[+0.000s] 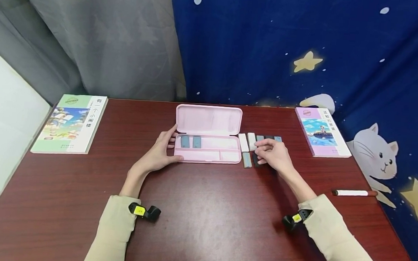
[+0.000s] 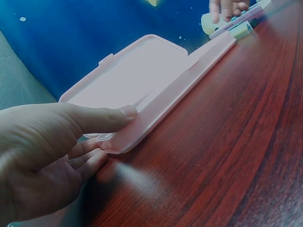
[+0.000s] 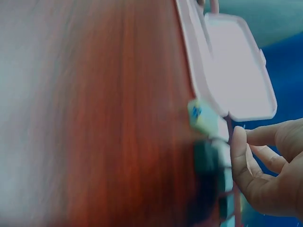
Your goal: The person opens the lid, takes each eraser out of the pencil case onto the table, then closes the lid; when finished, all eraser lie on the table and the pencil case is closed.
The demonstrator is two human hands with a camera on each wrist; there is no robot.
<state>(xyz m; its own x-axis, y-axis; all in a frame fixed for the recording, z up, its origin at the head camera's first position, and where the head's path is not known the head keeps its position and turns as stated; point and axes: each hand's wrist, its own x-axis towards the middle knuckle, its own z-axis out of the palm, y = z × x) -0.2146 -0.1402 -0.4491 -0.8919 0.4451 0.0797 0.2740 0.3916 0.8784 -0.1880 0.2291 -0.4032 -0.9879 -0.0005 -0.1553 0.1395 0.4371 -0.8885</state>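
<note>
Open pink case (image 1: 213,143) lies at 12 o'clock. Left hand (image 1: 158,153) grips its 9 o'clock end, thumb over near rim — likely bracing it. Two blue-grey blocks (image 1: 185,141) sit inside, around 10 o'clock. Right hand (image 1: 275,156) is over loose blocks (image 1: 243,142) at 3 o'clock, fingers narrow — can't tell if one's pinched. Those lie right beside the case, presumably for short reach.

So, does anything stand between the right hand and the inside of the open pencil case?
Only low things: two white erasers and a blue-grey eraser lie between the right hand and the pencil case, plus its own right rim. Nothing visible blocks entry from above; the lid is open on the far side.
</note>
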